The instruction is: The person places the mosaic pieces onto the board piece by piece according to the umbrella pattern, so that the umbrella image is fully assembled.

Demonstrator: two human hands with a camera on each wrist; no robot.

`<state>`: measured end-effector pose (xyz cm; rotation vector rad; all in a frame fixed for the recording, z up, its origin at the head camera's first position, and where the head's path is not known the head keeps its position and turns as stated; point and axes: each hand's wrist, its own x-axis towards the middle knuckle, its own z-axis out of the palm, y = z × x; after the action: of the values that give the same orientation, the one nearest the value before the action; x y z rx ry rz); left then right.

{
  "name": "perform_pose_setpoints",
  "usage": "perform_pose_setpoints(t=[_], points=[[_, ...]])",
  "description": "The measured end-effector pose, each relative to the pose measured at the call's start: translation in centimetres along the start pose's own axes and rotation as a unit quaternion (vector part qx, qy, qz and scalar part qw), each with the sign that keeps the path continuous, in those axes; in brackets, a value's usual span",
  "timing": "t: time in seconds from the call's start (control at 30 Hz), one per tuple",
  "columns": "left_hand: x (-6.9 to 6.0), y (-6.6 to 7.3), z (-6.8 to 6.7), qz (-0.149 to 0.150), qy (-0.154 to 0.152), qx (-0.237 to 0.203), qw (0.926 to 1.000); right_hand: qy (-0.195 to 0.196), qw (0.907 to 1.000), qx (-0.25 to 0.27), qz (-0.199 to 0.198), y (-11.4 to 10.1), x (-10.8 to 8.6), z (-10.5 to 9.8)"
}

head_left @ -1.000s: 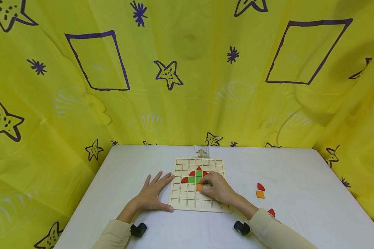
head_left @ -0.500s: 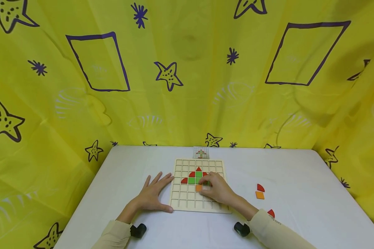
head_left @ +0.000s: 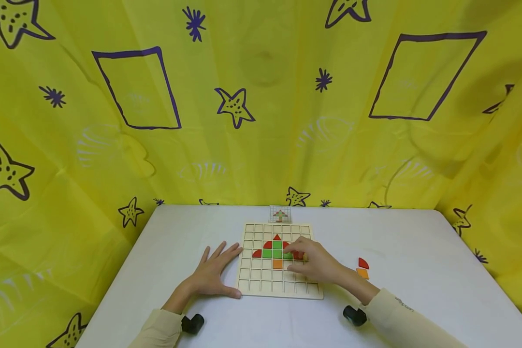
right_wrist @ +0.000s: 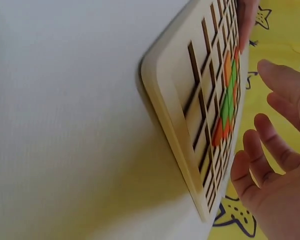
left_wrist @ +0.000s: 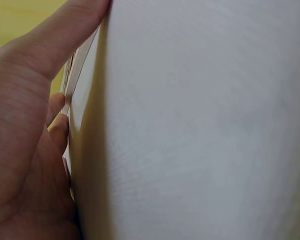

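Observation:
A wooden grid board (head_left: pixel 261 286) lies on the white table. On it sit a red triangle (head_left: pixel 277 237), several green squares (head_left: pixel 277 245), red quarter-circles (head_left: pixel 257 253) and an orange square (head_left: pixel 277 264) below the green ones. My left hand (head_left: pixel 213 274) rests with fingers spread, its thumb and fingertips at the board's left edge; the left wrist view shows the same hand (left_wrist: pixel 20 115) beside that edge. Above the board's right half, my right hand (head_left: pixel 317 262) has thumb and fingers apart with nothing between them. In the right wrist view this hand (right_wrist: pixel 277 190) is off the board's surface.
To the right of the board lie a loose red quarter-circle (head_left: pixel 363 263) and an orange square (head_left: pixel 362 273), partly behind my right forearm. A small pattern card (head_left: pixel 280 214) lies behind the board. A yellow curtain (head_left: pixel 261 145) surrounds the table.
My right hand has let go of the orange square on the board and moved right. Its forearm now hides the lower loose red piece. The left hand stays in place.

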<state>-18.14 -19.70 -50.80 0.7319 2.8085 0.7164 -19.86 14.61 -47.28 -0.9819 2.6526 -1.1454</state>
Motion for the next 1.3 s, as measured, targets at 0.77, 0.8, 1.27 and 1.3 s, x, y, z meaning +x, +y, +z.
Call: perform_pose_setpoints(t=[0.77, 0.8, 1.27, 1.3], points=[[-0.4, -0.2, 0.2, 0.022, 0.032, -0.015, 0.9992, 0.078, 0.9941, -0.062, -0.044, 3.0, -6.7, -6.1], [-0.4, -0.1, 0.2, 0.022, 0.031, -0.014, 0.9992, 0.083, 0.9937, -0.061, -0.043, 3.1, -7.0, -6.3], [-0.3, 0.2, 0.2, 0.004, 0.013, -0.014, 0.9998, 0.141, 0.9894, -0.037, -0.004, 5.3, -12.1, -7.3], [-0.2, 0.1, 0.2, 0.003, 0.012, -0.012, 0.9998, 0.143, 0.9892, -0.032, 0.004, 5.5, -12.4, -7.3]])
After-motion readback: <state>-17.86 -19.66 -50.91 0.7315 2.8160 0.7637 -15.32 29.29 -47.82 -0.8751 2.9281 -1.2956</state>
